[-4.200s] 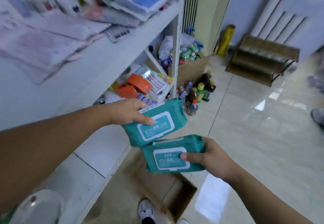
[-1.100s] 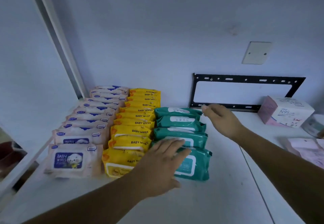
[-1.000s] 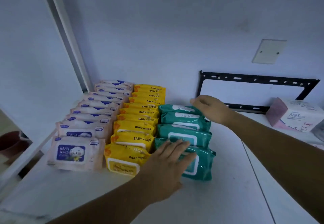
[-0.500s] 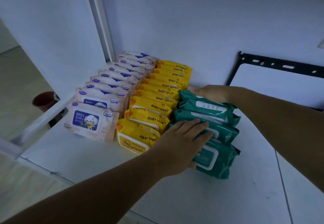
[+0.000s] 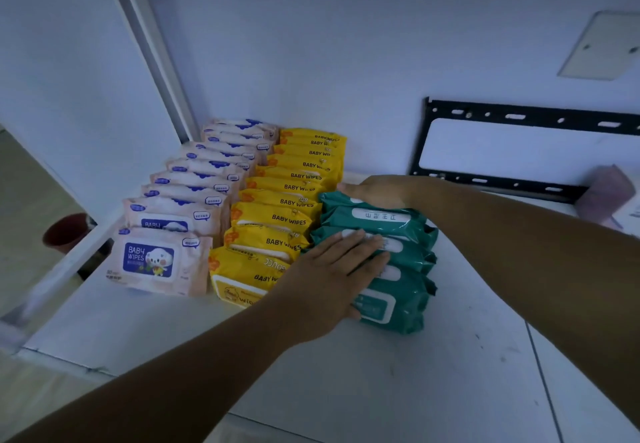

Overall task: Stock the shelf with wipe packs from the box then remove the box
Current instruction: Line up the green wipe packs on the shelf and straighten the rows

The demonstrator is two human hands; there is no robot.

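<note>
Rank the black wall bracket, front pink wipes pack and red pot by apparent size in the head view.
1. black wall bracket
2. front pink wipes pack
3. red pot, which is farther away, so its real size is unsure.

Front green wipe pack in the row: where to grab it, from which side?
Probably its right end, coming from the bare shelf on the right. The front green pack leans back on the packs behind, the yellow row crowds its left, and the left hand lies flat over its upper left; only the right end and front face are free.
</note>
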